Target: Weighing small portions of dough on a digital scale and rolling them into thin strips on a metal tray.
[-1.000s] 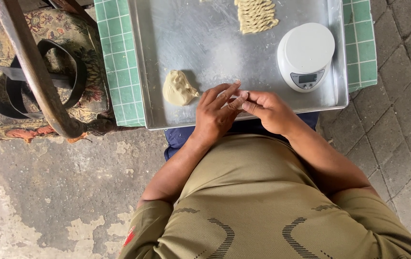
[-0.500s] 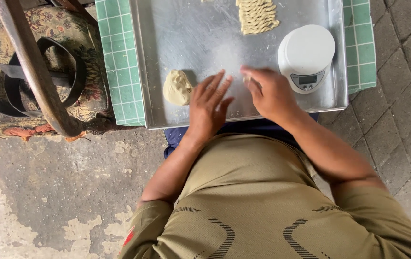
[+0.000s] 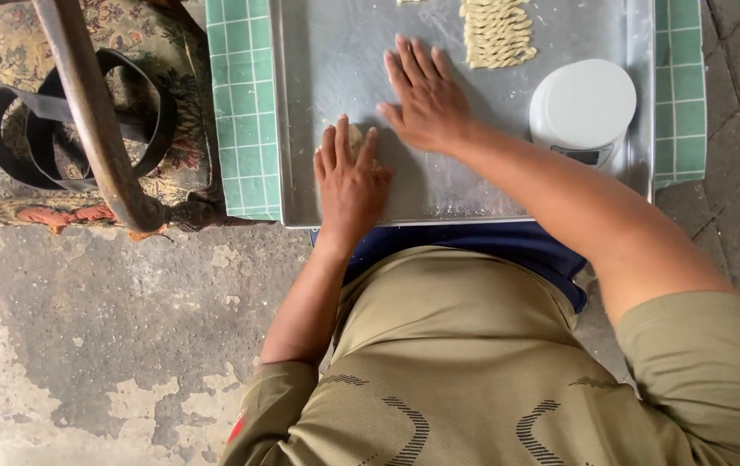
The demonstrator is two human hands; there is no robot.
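Covering dough lump [image 3: 354, 135] near tray [image 3: 318, 52] edge, left hand [image 3: 350, 177] flat; right hand [image 3: 426, 95] spread mid-tray.

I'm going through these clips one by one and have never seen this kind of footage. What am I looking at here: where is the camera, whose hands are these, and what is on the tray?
There is no machine here. The camera sits on a person's head and looks straight down, so you see their own torso and two bare arms. In front of them is a metal tray on a green checked cloth. The left hand lies over a lump of dough, mostly hiding it. The right hand is pressed flat on the bare tray, fingers spread; neither hand grips anything. Farther up lies a batch of twisted dough strands, and at the right a white kitchen scale. Left of the tray is a patterned cushion with black straps.
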